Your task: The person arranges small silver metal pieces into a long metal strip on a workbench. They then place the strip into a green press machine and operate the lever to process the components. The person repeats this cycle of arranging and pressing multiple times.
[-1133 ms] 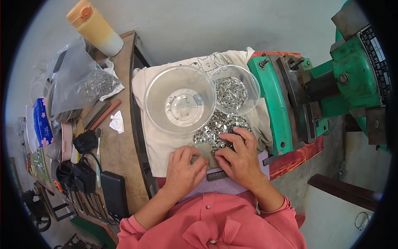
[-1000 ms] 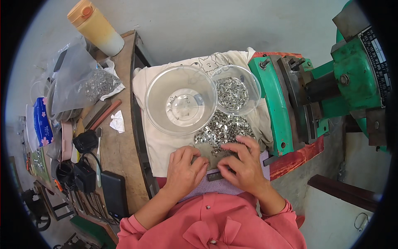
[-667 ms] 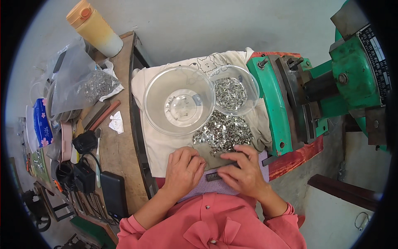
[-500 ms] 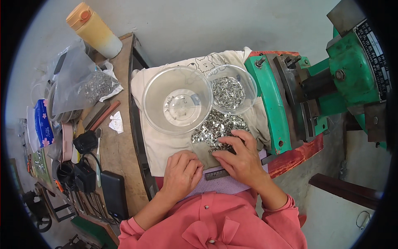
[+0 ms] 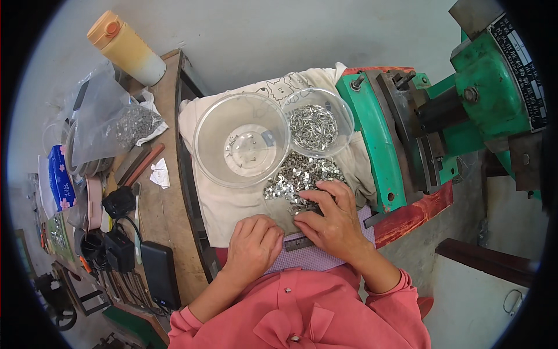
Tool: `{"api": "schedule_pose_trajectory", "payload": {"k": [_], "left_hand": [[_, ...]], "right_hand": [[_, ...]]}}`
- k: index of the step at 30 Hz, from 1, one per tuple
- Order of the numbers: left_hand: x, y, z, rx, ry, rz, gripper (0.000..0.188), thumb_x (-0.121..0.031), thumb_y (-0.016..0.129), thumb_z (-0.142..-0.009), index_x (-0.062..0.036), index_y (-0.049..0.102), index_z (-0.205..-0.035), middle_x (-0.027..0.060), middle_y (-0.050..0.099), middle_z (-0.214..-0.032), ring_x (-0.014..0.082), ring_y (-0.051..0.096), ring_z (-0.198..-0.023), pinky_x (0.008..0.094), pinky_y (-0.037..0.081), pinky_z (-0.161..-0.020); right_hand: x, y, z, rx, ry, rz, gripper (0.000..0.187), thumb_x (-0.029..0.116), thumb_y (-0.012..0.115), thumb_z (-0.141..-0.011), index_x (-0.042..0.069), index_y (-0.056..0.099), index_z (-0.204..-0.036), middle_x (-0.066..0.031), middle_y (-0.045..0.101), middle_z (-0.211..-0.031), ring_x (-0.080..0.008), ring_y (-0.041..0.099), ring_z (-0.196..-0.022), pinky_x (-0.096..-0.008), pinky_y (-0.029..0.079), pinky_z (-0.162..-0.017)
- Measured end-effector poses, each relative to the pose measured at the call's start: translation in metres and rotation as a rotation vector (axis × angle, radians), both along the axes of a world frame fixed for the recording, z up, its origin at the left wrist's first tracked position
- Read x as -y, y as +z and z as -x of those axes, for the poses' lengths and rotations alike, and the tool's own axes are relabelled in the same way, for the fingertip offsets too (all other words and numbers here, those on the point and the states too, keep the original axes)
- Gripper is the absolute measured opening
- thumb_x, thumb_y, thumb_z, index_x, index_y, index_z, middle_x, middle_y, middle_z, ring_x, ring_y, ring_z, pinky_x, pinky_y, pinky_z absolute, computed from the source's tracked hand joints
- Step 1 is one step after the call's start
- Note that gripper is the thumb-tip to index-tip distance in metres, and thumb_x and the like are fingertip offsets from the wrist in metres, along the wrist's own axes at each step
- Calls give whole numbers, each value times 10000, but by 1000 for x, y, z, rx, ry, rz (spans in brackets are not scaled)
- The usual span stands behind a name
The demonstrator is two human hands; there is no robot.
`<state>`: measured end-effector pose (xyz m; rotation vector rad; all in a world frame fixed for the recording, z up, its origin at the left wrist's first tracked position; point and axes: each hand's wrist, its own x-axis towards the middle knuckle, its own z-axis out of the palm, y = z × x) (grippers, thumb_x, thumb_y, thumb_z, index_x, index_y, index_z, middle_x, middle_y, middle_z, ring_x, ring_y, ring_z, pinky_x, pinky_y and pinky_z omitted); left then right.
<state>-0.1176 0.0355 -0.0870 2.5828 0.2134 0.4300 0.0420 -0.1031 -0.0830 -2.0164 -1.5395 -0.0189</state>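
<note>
My left hand (image 5: 251, 245) rests on the cloth near its front edge, fingers curled and pressed together; whatever they may hold is hidden. My right hand (image 5: 332, 220) lies at the near right side of a heap of small shiny metal pieces (image 5: 297, 179). Its thumb and fingers are bent and apart, with the fingertips touching the heap's edge. Behind the heap stands a large clear plastic tub (image 5: 200, 148) with a few small metal bits on its bottom. Beside that, a smaller clear tub (image 5: 347, 119) holds many small metal pins (image 5: 314, 128).
A green hand press (image 5: 381, 174) stands at the right. Under the heap lies a beige cloth (image 5: 224, 206), with a dark metal ruler (image 5: 295, 244) at my front. The wooden table (image 5: 165, 215) at left carries a yellow bottle (image 5: 128, 49), a plastic bag (image 5: 104, 122) and a black box (image 5: 160, 273).
The whole view has shifted slightly. My right hand stays at the heap with its fingers a little moved, and my left hand keeps its curled shape.
</note>
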Motion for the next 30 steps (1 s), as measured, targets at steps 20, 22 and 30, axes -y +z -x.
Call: {"api": "schedule_pose_trajectory", "payload": {"k": [20,22,30], "left_hand": [[11,4,9,-17,-92,86,249,-89,789,-724,-67,626,-911,65,628,-989,261,629,-969,380,478,-799],[11,9,9,-63,-74,116,279,-121,802,-721,-67,633,-936,66,626,-1005,264,622,-982,385,471,-817],[8,9,11,-87,-57,69,332,-149,822,-693,-65,659,-971,70,622,-1029,271,607,-994,386,455,-832]], "right_hand": [[30,3,7,-169,32,-9,171,168,802,-713,161,753,-877,-17,637,-1180,-308,495,-1221,-517,386,-1066],[19,1,1,-70,42,-13,150,164,765,-732,165,751,-882,-20,633,-1172,-302,489,-1230,-512,374,-1081],[-9,3,-12,71,125,34,84,180,694,-776,138,711,-846,-44,607,-1160,-294,470,-1257,-507,349,-1114]]}}
